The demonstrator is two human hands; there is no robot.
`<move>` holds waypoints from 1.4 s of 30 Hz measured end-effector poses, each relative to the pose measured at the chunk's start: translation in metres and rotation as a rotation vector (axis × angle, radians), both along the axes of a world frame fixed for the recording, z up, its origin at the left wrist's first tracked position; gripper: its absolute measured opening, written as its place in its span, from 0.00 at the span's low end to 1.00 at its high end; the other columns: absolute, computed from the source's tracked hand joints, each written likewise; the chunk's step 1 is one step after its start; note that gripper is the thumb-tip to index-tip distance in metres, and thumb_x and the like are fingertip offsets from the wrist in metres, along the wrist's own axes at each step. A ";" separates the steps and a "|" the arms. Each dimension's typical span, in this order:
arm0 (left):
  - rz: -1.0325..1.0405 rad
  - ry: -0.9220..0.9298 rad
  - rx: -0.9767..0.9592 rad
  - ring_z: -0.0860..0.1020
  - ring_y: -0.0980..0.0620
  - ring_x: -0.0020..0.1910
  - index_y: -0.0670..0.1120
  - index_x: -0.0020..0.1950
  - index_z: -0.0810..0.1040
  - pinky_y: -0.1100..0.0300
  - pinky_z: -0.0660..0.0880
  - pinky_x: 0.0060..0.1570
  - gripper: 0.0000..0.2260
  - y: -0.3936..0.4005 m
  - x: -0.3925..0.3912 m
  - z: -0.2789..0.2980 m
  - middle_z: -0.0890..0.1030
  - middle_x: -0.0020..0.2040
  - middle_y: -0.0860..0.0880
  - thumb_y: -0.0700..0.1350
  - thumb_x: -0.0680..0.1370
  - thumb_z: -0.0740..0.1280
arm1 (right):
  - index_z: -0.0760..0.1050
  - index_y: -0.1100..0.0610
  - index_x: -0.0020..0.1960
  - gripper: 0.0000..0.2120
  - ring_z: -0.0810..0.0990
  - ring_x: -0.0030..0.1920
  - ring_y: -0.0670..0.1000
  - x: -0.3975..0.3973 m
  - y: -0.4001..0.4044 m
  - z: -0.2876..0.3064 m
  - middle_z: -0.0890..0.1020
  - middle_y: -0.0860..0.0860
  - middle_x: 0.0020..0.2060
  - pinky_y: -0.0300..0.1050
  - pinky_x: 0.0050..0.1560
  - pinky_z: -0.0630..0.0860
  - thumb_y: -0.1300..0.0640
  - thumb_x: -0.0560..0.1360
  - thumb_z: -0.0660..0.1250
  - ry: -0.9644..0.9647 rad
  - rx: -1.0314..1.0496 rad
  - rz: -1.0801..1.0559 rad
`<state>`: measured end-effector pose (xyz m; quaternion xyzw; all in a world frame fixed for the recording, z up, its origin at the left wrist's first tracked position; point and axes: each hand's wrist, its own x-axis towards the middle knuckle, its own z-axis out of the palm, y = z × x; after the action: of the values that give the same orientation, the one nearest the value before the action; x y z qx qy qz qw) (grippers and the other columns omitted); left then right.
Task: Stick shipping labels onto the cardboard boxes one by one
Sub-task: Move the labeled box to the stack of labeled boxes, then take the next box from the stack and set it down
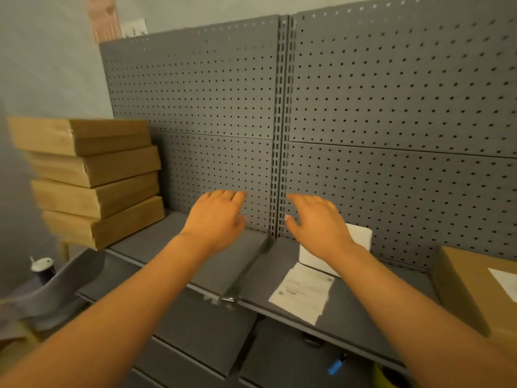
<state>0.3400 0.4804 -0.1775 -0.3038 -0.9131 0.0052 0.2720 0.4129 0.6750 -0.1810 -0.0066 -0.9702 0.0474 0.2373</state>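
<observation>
Cardboard boxes [92,180] are sitting stacked at the frame's left, long sides running toward the pegboard [391,107]; the left hand [216,217] is hovering nearer them than the right hand [316,225], both with fingers loosely spread, holding nothing.

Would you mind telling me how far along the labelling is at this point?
Done: the box on the right already carries a white label. In hand: nothing; the left hand and right hand hover open over the shelf. Left: the stack of four boxes shows no labels on the visible faces, and a label sheet lies waiting.
</observation>
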 end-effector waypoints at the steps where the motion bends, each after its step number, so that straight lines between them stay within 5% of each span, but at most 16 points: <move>1: -0.001 0.005 -0.007 0.70 0.47 0.66 0.48 0.74 0.61 0.53 0.65 0.65 0.23 -0.012 -0.011 0.001 0.73 0.67 0.48 0.52 0.80 0.56 | 0.59 0.52 0.75 0.24 0.66 0.70 0.53 -0.011 -0.011 0.000 0.71 0.50 0.70 0.49 0.71 0.59 0.49 0.81 0.55 0.004 -0.008 0.000; 22: 0.265 0.112 0.138 0.74 0.46 0.57 0.47 0.65 0.70 0.54 0.70 0.52 0.16 -0.202 -0.132 0.009 0.78 0.59 0.48 0.52 0.80 0.57 | 0.60 0.51 0.75 0.24 0.66 0.69 0.52 -0.197 -0.186 0.002 0.70 0.49 0.69 0.48 0.70 0.61 0.48 0.80 0.56 0.015 -0.012 0.335; 28: 0.289 0.184 0.302 0.77 0.44 0.53 0.46 0.65 0.71 0.51 0.74 0.47 0.16 -0.262 -0.169 0.025 0.79 0.57 0.46 0.51 0.79 0.58 | 0.60 0.52 0.74 0.24 0.67 0.68 0.52 -0.239 -0.233 0.007 0.71 0.50 0.68 0.48 0.69 0.63 0.48 0.80 0.57 0.031 -0.052 0.346; 35: 0.111 0.368 0.628 0.78 0.49 0.52 0.46 0.59 0.75 0.57 0.71 0.40 0.10 -0.348 -0.224 0.049 0.79 0.55 0.49 0.45 0.80 0.61 | 0.62 0.54 0.74 0.24 0.70 0.66 0.53 -0.298 -0.305 0.031 0.71 0.52 0.67 0.51 0.64 0.70 0.47 0.80 0.57 0.087 -0.349 0.325; 42: 0.117 0.211 0.963 0.67 0.46 0.67 0.44 0.67 0.69 0.56 0.64 0.63 0.18 -0.416 -0.303 0.089 0.71 0.67 0.45 0.50 0.80 0.60 | 0.61 0.54 0.74 0.30 0.69 0.67 0.53 -0.341 -0.365 0.074 0.69 0.53 0.69 0.46 0.60 0.65 0.37 0.79 0.50 0.118 -0.796 0.209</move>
<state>0.0370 0.0640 -0.0882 -0.0898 -0.7949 -0.3711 0.4715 0.0716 0.3095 -0.1071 0.0034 -0.8563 0.4431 0.2653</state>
